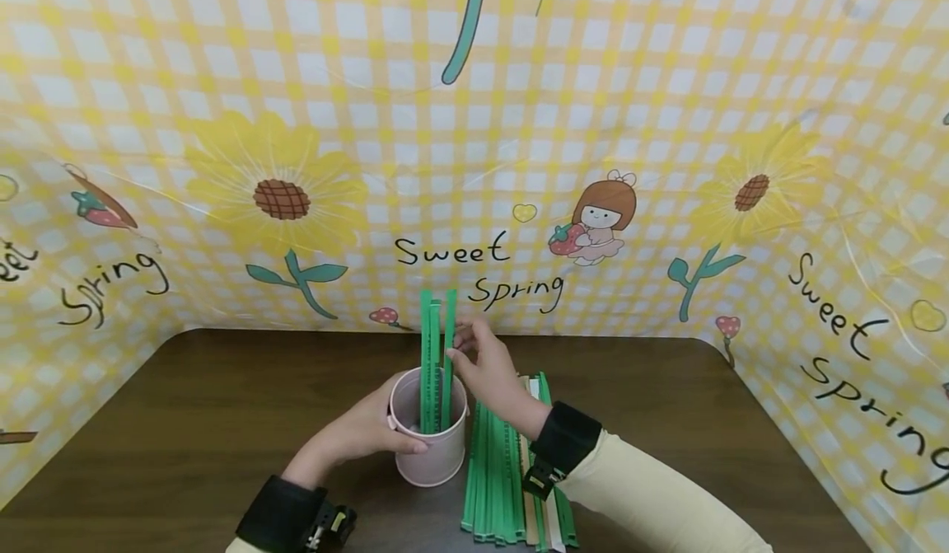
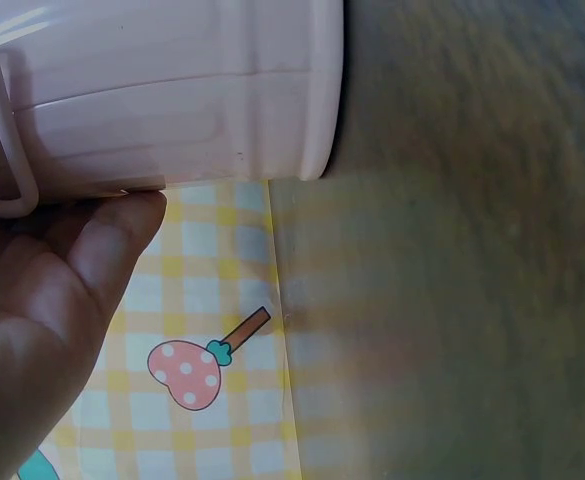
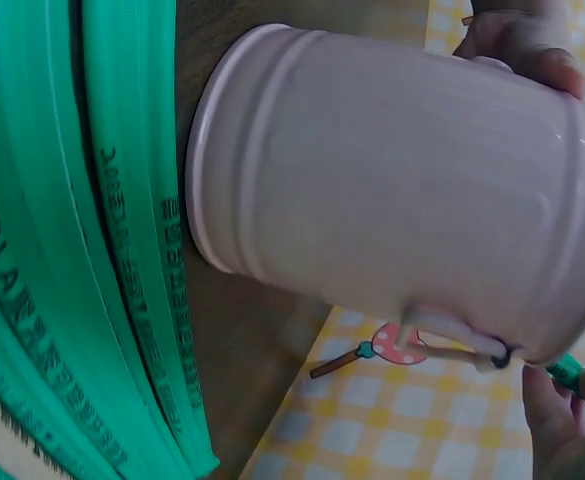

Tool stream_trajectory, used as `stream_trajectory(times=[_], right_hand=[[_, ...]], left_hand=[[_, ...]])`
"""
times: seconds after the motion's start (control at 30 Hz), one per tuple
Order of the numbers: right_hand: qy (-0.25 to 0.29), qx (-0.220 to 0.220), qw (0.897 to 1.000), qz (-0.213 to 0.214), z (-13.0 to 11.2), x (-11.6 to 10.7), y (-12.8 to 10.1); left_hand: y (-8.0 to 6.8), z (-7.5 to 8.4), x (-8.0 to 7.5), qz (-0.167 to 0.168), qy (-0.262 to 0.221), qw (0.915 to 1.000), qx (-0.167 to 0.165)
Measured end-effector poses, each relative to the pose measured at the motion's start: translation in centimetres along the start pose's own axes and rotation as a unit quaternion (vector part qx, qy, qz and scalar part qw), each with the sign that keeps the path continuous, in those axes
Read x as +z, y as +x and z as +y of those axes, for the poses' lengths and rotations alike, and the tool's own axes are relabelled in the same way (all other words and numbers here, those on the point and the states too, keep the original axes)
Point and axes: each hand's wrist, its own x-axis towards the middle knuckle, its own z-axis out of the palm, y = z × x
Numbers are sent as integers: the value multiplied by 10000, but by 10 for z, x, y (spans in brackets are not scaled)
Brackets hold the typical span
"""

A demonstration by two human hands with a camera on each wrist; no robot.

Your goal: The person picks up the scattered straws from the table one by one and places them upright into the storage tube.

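Note:
A pale pink bucket [image 1: 430, 464] stands upright on the table, with a small wire handle [image 2: 12, 150] on its side. My left hand [image 1: 365, 428] grips it around the left side, with the thumb across its front near the rim. Several long, thin green sticks [image 1: 426, 355] with dark printing stand in the bucket and rise well above the rim. My right hand [image 1: 489, 367] pinches one green stick [image 1: 449, 339] between thumb and fingers at the bucket's right side. The stick's lower end is inside the bucket.
Right of the bucket lies a pile of green printed sticks [image 1: 491, 479], some of them tan or white, partly under my right wrist. The brown table [image 1: 222, 421] is bordered by a yellow checked cloth [image 1: 385, 149] at the back and sides.

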Motion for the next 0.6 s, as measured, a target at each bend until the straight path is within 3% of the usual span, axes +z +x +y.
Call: stream_trajectory(times=[0.3, 0.6], right_hand=[[-221, 559, 9981, -108, 1, 6, -2], [-194, 571, 9981, -141, 5, -4, -3]], left_hand=[[0, 1, 1, -76, -137, 9999, -32], [0, 2, 0, -20, -98, 9999, 93]])
